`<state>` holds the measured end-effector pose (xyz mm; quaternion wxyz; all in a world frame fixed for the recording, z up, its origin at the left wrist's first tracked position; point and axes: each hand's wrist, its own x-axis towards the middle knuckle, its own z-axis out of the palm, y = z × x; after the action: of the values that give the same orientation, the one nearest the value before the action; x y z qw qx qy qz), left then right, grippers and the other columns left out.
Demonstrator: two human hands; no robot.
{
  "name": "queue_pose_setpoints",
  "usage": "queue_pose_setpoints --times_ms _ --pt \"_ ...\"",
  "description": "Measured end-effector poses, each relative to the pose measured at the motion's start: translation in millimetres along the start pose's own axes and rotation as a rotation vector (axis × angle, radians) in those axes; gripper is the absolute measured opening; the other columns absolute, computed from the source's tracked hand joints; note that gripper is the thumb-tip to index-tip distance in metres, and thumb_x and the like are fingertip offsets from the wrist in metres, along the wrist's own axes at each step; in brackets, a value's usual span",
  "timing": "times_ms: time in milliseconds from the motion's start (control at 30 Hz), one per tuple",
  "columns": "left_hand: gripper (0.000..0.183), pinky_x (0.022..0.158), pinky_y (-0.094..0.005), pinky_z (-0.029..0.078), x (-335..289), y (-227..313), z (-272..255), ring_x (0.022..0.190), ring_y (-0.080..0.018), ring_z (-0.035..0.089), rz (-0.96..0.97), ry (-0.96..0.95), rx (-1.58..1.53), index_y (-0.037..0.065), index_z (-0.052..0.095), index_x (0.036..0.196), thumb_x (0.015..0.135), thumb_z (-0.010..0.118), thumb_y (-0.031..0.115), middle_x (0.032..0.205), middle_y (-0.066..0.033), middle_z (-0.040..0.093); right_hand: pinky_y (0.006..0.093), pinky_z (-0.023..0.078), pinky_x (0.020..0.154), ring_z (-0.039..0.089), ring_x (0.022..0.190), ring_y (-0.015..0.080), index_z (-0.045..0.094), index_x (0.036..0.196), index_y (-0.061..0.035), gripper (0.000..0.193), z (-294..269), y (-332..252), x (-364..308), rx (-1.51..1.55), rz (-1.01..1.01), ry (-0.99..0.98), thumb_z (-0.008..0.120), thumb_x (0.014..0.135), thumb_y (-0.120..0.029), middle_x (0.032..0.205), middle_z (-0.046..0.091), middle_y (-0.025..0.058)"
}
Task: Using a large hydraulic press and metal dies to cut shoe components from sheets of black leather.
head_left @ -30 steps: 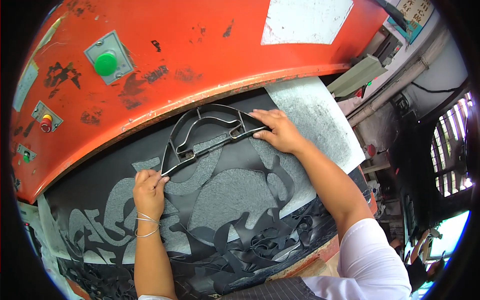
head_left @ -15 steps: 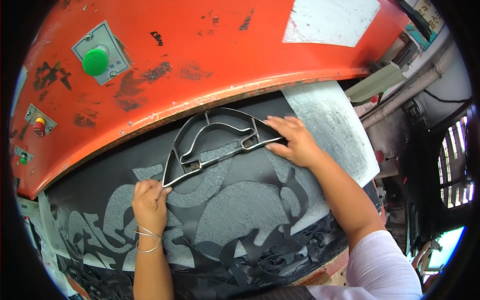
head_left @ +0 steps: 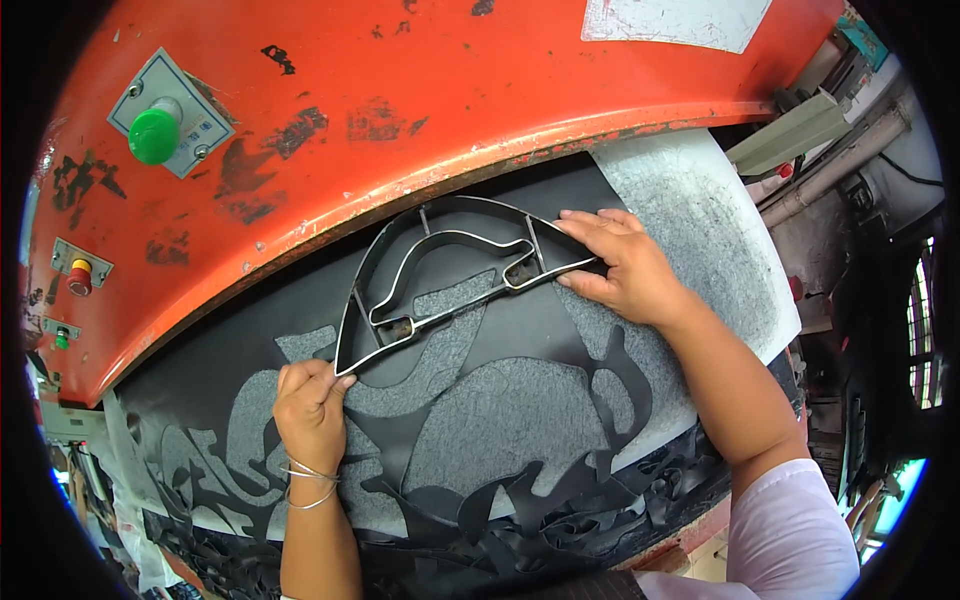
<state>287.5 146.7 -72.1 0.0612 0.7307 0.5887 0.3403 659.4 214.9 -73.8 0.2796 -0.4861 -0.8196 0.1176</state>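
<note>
A curved steel cutting die (head_left: 470, 307), shaped like an arch with an inner outline and short cross braces, lies over a black sheet of leather-like material (head_left: 520, 345). My left hand (head_left: 312, 405) pinches the die's lower left tip between thumb and fingers. At its right tip, my right hand (head_left: 630, 265) grips the frame, thumb below and fingers above. Cut-out openings in the black sheet bare the grey, rough cutting board (head_left: 505, 425) beneath. The die's far edge lies close to the front of the orange machine.
An orange press beam (head_left: 400, 120) spans the far side, carrying a green push button (head_left: 155, 135) and a red knob (head_left: 80, 278). Black offcut strips (head_left: 560, 510) pile along the near edge. The pale board (head_left: 700, 220) shows at right.
The view has shifted, so the whole scene sits a little differently in the picture. Both hands keep hold of the die; it shows little clear movement over the sheet.
</note>
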Motion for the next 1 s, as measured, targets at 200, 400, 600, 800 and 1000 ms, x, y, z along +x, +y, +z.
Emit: queue_pose_setpoints --times_ms 200,400,600,800,1000 --pt "0.013 0.069 -0.0351 0.045 -0.3 6.7 -6.4 0.074 -0.0267 0.056 0.029 0.007 -0.033 -0.001 0.066 0.078 0.070 0.075 0.002 0.078 -0.0090 0.061 0.0421 0.033 0.106 0.053 0.120 0.0285 0.059 0.125 -0.0095 0.055 -5.5 -2.7 -8.8 -0.037 0.026 -0.019 0.075 0.076 -0.028 0.128 0.058 0.0149" --pt "0.031 0.076 -0.0325 0.049 -16.6 -16.2 -26.2 0.083 -0.0266 0.060 0.035 -0.010 -0.178 0.002 0.070 0.103 0.073 0.074 0.007 0.091 -0.0111 0.063 0.0423 0.035 0.102 0.052 0.118 0.0350 0.055 0.130 -0.0104 0.062 -2.3 -41.5 -13.1 -0.170 0.030 0.057 0.074 0.077 -0.037 0.126 0.058 0.0169" --pt "0.038 0.089 -0.0323 0.048 -53.7 -94.1 -117.3 0.105 -0.0220 0.061 -0.306 0.441 -0.494 -0.001 0.058 0.123 0.089 0.066 0.011 0.115 -0.0133 0.062 0.0419 0.048 0.085 0.062 0.095 0.0323 0.059 0.119 -0.0044 0.053 -2.6 -144.8 -53.6 0.084 0.073 0.229 0.078 0.074 -0.025 0.097 0.067 0.0128" --pt "0.073 0.116 -0.0370 0.019 -43.2 -182.0 -229.5 0.143 -0.0318 0.023 -0.344 0.941 0.014 -0.007 0.021 0.147 0.091 0.060 0.020 0.154 -0.0249 0.019 0.0373 0.052 0.066 0.066 0.072 0.0254 0.053 0.112 -0.0052 0.043 -3.6 -280.0 23.6 0.355 -0.080 0.351 0.074 0.082 -0.027 0.083 0.065 0.0116" --pt "0.061 0.115 -0.0332 0.021 -63.0 -188.0 -321.3 0.143 -0.0293 0.026 -0.306 0.686 -0.105 -0.007 0.027 0.145 0.090 0.050 0.005 0.154 -0.0220 0.025 0.0369 0.049 0.058 0.065 0.067 0.0296 0.050 0.099 -0.0060 0.031 -13.7 -328.2 66.6 0.192 -0.008 0.361 0.069 0.086 -0.025 0.074 0.064 0.0122"
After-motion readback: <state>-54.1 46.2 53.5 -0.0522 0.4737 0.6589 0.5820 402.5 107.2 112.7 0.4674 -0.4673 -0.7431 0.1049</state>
